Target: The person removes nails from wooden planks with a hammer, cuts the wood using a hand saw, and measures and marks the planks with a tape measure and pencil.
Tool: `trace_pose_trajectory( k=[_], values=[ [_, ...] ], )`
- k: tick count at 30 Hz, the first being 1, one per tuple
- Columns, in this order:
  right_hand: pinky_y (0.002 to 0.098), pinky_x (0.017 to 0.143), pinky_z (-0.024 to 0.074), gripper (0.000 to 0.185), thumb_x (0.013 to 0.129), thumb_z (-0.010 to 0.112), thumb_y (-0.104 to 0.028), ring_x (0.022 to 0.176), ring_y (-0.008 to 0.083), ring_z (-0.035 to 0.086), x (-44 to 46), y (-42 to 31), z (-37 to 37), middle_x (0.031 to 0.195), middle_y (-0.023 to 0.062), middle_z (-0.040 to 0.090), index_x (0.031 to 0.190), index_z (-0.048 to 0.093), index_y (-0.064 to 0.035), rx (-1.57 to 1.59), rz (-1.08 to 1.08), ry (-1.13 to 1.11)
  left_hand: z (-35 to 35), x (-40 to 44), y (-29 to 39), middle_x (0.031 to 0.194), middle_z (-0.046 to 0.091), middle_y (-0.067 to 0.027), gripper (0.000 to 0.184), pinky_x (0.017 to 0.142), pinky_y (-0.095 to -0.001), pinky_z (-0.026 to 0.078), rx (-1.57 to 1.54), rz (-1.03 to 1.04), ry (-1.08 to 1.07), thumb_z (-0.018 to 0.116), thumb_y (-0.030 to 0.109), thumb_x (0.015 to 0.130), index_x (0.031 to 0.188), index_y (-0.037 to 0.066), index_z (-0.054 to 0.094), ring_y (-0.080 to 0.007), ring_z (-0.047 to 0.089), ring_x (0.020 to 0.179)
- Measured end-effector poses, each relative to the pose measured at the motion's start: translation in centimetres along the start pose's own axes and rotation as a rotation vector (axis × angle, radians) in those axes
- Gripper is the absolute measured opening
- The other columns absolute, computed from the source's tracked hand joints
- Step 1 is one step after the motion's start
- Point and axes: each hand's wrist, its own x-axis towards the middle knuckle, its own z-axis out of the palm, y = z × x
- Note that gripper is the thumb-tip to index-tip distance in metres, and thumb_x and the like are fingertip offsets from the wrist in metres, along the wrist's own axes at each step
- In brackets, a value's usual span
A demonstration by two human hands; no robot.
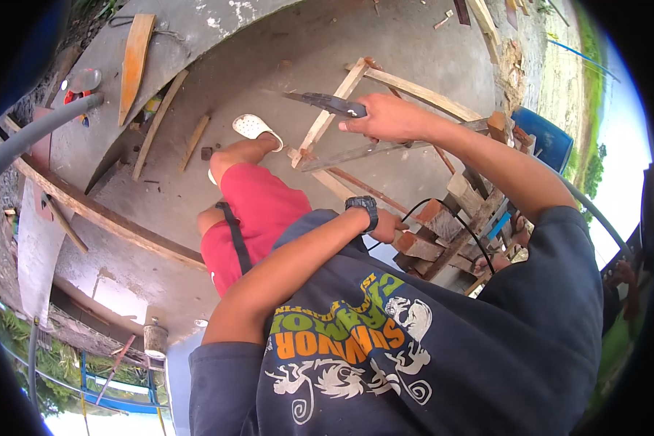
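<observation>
My right hand [392, 118] is closed around a dark tool [330, 103], whose far end points left and is blurred. Beneath this hand lies a frame of pale wooden strips [332, 110], with a greyish strip running across it. My left hand [387, 226], below a dark wristwatch, has curled fingers beside stacked wooden blocks [418, 245] and a black cable [461, 221]. What its fingers grip, if anything, is hidden.
Loose planks [190, 142] lie on the concrete floor [269, 69] near my white clog [251, 126]. A long curved board [109, 214] crosses the left side. A blue container [541, 138] stands beyond the wood pile at the right. Another person's hand [493, 263] shows by the pile.
</observation>
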Motion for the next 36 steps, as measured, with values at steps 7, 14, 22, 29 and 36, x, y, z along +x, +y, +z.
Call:
trace_pose_trajectory(
  k=[7, 14, 22, 29, 36],
  values=[
    [0.0421, 0.064, 0.0506, 0.05, 0.093, 0.059, -0.05, 0.062, 0.0258, 0.066, -1.1, 1.6, 1.2, 0.062, 0.0089, 0.064, 0.082, 0.064, -0.0016, 0.019, 0.009, 0.007, -0.3, 3.1, -1.0, 0.12, 0.071, -0.0158, 0.056, 0.099, -0.037, 0.049, -0.23, 0.24, 0.235, 0.06, 0.009, 0.083, 0.139, 0.013, 0.063, -0.0297, 0.066, 0.11],
    [0.0391, 0.059, 0.0494, 0.047, 0.093, 0.062, -0.049, 0.06, 0.0225, 0.065, -1.3, 1.7, 2.9, 0.063, 0.0081, 0.065, 0.083, 0.064, -0.0028, 0.036, 0.004, 0.048, 0.3, -2.5, -1.9, 0.094, 0.074, -0.0061, 0.014, 0.085, -0.0316, 0.052, -0.885, 0.193, 0.759, 0.063, 0.0, 0.087, 0.093, 0.003, 0.075, -0.0169, 0.066, 0.089],
    [0.0395, 0.062, 0.0517, 0.047, 0.093, 0.064, -0.045, 0.061, 0.0242, 0.067, 1.8, -6.3, 7.1, 0.064, 0.0104, 0.065, 0.08, 0.063, -0.0004, -0.004, -0.068, 0.079, 8.5, -8.2, 3.4, 0.114, 0.067, -0.0194, 0.026, 0.093, -0.0463, 0.051, -0.141, 0.493, 0.725, 0.063, 0.007, 0.076, 0.097, 0.013, 0.077, -0.0383, 0.062, 0.11],
    [0.0461, 0.072, 0.0555, 0.052, 0.089, 0.064, -0.043, 0.072, 0.0371, 0.072, -3.1, -13.9, 16.2, 0.068, 0.0213, 0.068, 0.071, 0.066, 0.006, -0.017, -0.01, 0.217, 17.2, -9.7, 8.4, 0.138, 0.058, -0.0245, 0.037, 0.106, -0.0468, 0.046, 0.042, 0.478, 0.463, 0.064, 0.01, 0.076, 0.111, 0.015, 0.074, -0.0423, 0.05, 0.134],
    [0.0442, 0.072, 0.0552, 0.036, 0.083, 0.067, -0.03, 0.075, 0.0349, 0.072, -10.7, -11.4, 29.3, 0.074, 0.0224, 0.069, 0.083, 0.065, 0.0061, 0.023, -0.001, 0.358, 26.7, -24.7, 5.3, 0.144, 0.056, -0.0175, 0.035, 0.106, -0.0425, 0.047, -0.07, 0.372, 0.848, 0.064, 0.016, 0.095, 0.129, 0.01, 0.064, -0.0361, 0.056, 0.128]
  ],
)
